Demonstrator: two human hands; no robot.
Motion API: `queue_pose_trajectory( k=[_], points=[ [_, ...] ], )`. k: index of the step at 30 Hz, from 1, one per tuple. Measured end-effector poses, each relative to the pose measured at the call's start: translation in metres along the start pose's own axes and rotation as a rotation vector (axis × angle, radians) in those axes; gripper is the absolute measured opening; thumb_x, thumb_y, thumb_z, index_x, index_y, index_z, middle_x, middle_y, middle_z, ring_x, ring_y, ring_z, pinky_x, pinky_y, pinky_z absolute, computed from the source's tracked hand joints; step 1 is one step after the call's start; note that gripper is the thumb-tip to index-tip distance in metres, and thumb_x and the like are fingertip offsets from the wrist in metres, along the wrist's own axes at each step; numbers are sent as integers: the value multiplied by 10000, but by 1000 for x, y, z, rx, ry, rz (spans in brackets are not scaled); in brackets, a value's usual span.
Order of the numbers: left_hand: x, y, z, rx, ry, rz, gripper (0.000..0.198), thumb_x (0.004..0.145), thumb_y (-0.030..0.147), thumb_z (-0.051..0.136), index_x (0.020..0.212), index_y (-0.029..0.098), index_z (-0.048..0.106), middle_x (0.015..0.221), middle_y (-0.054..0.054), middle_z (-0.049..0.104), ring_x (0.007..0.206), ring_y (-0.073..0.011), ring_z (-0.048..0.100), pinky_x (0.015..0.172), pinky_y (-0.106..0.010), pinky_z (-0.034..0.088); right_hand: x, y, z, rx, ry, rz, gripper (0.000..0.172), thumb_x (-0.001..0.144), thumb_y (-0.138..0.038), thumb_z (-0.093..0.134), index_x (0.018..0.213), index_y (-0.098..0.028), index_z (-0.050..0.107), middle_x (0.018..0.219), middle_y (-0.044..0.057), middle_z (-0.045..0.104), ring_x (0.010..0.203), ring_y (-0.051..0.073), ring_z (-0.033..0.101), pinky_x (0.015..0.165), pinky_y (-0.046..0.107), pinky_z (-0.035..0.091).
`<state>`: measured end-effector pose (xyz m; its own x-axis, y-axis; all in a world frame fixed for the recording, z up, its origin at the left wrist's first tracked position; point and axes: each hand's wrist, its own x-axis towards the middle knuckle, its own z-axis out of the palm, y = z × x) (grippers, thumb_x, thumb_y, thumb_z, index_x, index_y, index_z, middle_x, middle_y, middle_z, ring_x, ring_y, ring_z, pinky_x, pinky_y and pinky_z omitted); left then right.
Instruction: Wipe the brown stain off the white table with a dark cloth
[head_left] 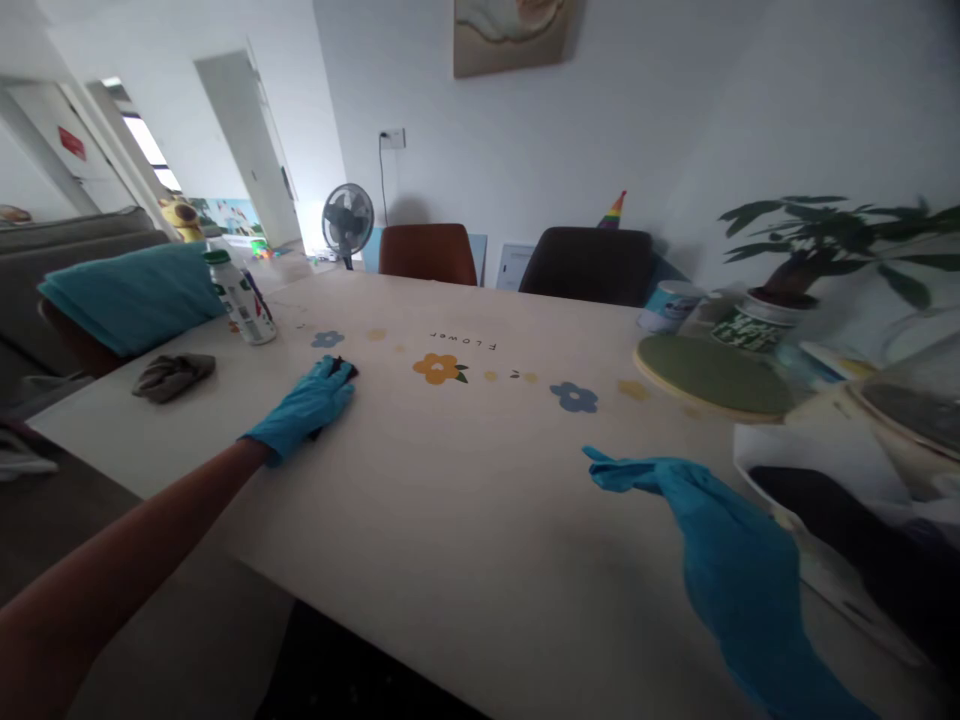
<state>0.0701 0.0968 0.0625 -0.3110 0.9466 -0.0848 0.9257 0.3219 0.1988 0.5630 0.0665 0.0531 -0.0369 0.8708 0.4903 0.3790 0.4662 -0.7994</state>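
Observation:
On the left part of the white table (465,480), my left hand (307,405) in a blue glove presses down on a dark cloth (345,368). Only the cloth's edges show past the glove. My right hand (667,490), also gloved in blue, hovers over the right side of the table. It holds nothing that I can see, and its fingers stretch to the left. Orange and blue flower prints (439,368) and the word "Flower" decorate the tabletop between the hands. A crumpled grey-brown cloth (174,377) lies left of my left hand.
A white bottle with a green cap (241,300) stands at the table's left. To the right are a round green mat (712,375), a potted plant (772,310), a can (670,305) and a white container (855,430). Chairs (589,262) line the far edge.

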Motion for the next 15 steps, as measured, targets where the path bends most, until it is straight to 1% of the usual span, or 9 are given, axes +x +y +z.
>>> queue_pose_trajectory(
  k=[2, 4, 6, 8, 9, 11, 12, 13, 15],
  points=[
    [-3, 20, 8, -29, -43, 106, 797, 1285, 380, 373, 2005, 42, 432, 2186, -264, 237, 2047, -401, 244, 1634, -514, 234, 0, 3, 0, -39, -9, -55, 447, 1139, -408, 640, 970, -359, 1051, 1203, 63, 1015, 1192, 383, 1012, 1217, 628, 823],
    [-8, 47, 19, -58, -72, 234, 781, 1292, 423, 398, 1999, 100, 472, 2186, -237, 269, 2050, -418, 234, 1649, -572, 227, 0, 5, -1, -62, -10, -87, 439, 1126, -390, 641, 988, -370, 1057, 1202, 54, 1015, 1192, 380, 1012, 1201, 620, 828],
    [-15, 78, 32, -83, -94, 365, 759, 1282, 457, 475, 1978, 159, 528, 2172, -219, 325, 2039, -440, 271, 1656, -618, 243, 1, 5, -2, -45, -1, -75, 432, 1124, -397, 646, 986, -368, 1055, 1213, 58, 1014, 1208, 395, 1008, 1216, 643, 820],
    [-24, 113, 47, -102, -128, 488, 760, 1265, 487, 556, 1961, 182, 559, 2158, -215, 363, 2034, -446, 295, 1664, -614, 248, 2, 4, -3, -21, 8, -57, 425, 1124, -407, 653, 979, -362, 1050, 1209, 64, 1014, 1210, 404, 1006, 1232, 661, 812],
    [-30, 130, 54, -113, -153, 554, 772, 1266, 512, 570, 1963, 180, 557, 2159, -220, 357, 2039, -448, 282, 1670, -612, 239, 3, 3, -3, -18, 10, -57, 421, 1123, -406, 657, 974, -358, 1047, 1199, 67, 1014, 1200, 404, 1007, 1224, 657, 817],
    [-43, 165, 68, -143, -210, 688, 824, 1272, 566, 570, 1982, 152, 518, 2166, -264, 300, 2050, -503, 217, 1670, -688, 211, 4, 4, -4, -30, 16, -68, 426, 1131, -400, 650, 979, -351, 1044, 1187, 67, 1013, 1189, 393, 1007, 1203, 635, 827],
    [-50, 182, 74, -162, -229, 750, 838, 1272, 589, 575, 1985, 153, 511, 2165, -276, 290, 2046, -527, 213, 1663, -725, 222, 4, 6, -5, -43, 12, -76, 427, 1132, -401, 645, 987, -351, 1044, 1185, 65, 1013, 1186, 387, 1006, 1190, 622, 832],
    [-57, 197, 80, -180, -237, 814, 844, 1271, 599, 585, 1984, 154, 512, 2158, -282, 301, 2040, -541, 227, 1659, -740, 231, 4, 8, -6, -58, 4, -77, 417, 1126, -406, 652, 997, -354, 1045, 1191, 61, 1013, 1180, 383, 1005, 1178, 610, 835],
    [-69, 222, 89, -204, -233, 924, 846, 1260, 599, 622, 1978, 165, 515, 2135, -274, 361, 2027, -536, 270, 1655, -735, 256, 4, 16, -9, -81, 29, -62, 356, 1082, -420, 701, 983, -372, 1040, 1174, 51, 1011, 1130, 381, 1000, 1163, 599, 838]
  ],
)
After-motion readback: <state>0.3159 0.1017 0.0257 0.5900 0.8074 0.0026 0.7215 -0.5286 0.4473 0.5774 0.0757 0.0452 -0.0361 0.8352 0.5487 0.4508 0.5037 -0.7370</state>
